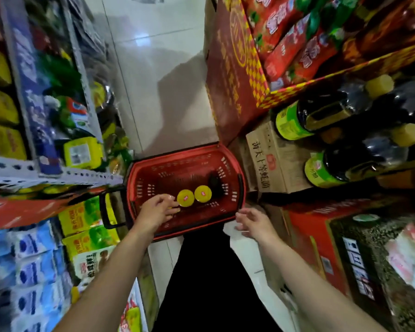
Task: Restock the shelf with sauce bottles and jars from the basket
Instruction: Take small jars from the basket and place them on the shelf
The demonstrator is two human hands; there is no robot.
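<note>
A red plastic basket point(228, 164) stands on the floor below me. Inside it two yellow jar lids point(185, 198) point(203, 193) face up side by side, and a dark bottle point(215, 181) lies behind them. My left hand point(157, 210) reaches into the basket, its fingers curled over something just left of the nearer yellow lid; what is under the fingers is hidden. My right hand point(255, 222) hovers at the basket's near right corner, fingers spread, holding nothing.
A shelf point(46, 173) with yellow, green and blue packets runs along the left. On the right stand a cardboard box point(271, 159), large dark sauce bottles with green labels point(295, 121) and red cartons point(304, 236). White tiled floor point(158, 68) stretches ahead.
</note>
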